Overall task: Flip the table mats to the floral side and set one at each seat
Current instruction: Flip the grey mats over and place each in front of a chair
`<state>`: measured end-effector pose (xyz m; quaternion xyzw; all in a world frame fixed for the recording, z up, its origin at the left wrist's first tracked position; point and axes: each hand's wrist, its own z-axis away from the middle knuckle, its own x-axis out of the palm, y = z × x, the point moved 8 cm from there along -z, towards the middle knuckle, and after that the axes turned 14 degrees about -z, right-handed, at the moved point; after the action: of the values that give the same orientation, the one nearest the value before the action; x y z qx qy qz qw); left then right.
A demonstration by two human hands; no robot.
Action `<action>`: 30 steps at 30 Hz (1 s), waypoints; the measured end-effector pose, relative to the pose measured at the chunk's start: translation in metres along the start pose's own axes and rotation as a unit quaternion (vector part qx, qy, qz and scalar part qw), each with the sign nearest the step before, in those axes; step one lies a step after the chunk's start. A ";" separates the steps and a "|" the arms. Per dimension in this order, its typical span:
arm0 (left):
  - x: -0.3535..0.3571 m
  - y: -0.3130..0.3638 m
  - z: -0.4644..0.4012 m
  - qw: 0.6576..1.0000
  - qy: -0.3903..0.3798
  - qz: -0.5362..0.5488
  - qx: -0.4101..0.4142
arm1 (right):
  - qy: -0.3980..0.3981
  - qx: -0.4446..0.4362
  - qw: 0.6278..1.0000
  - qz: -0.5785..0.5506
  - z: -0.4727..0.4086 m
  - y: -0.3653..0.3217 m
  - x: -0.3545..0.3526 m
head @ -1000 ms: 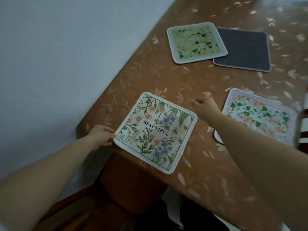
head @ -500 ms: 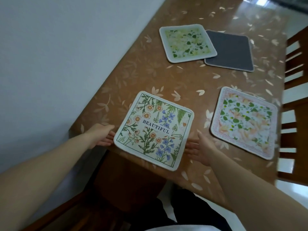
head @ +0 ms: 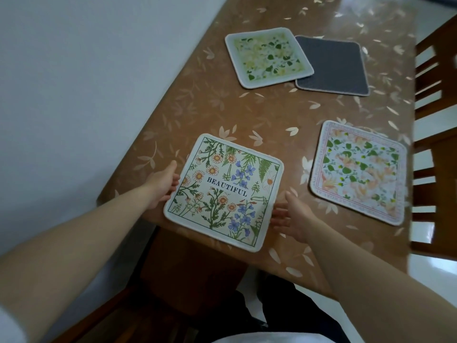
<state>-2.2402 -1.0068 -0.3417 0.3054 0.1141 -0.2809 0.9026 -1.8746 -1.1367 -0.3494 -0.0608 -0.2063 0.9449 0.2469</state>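
Now the left hand (head: 162,185) and right hand (head: 293,215) rest open against the sides of the "Beautiful" mat (head: 223,191), gripping nothing. It lies floral-up at the table's (head: 272,115) near edge. Two more mats show flowers; the grey mat (head: 332,66) probably still needs flipping.

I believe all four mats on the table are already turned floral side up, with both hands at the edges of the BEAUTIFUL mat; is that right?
Not quite: the head view shows only three floral side up. The dark mat at the far end still shows its plain backing. The left hand and right hand are indeed at the BEAUTIFUL mat.
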 end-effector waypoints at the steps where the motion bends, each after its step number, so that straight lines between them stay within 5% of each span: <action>1: 0.000 0.002 0.000 1.000 0.010 -0.010 0.000 | 0.001 -0.003 1.000 -0.003 0.000 0.001 0.001; 7: 0.002 0.003 -0.001 1.000 0.020 -0.013 0.003 | 0.010 -0.017 0.999 -0.031 -0.002 0.005 0.002; 13: -0.012 -0.013 -0.008 0.999 0.026 0.044 -0.009 | 0.053 -0.100 0.991 0.066 -0.005 -0.003 -0.001; 30: -0.044 -0.015 -0.030 0.983 0.085 -0.162 0.018 | 0.069 -0.157 0.964 0.203 -0.004 -0.025 0.010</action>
<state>-2.2861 -0.9788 -0.3563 0.3219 0.2336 -0.3980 0.8267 -1.8707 -1.1102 -0.3428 -0.2048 -0.3179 0.9244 0.0505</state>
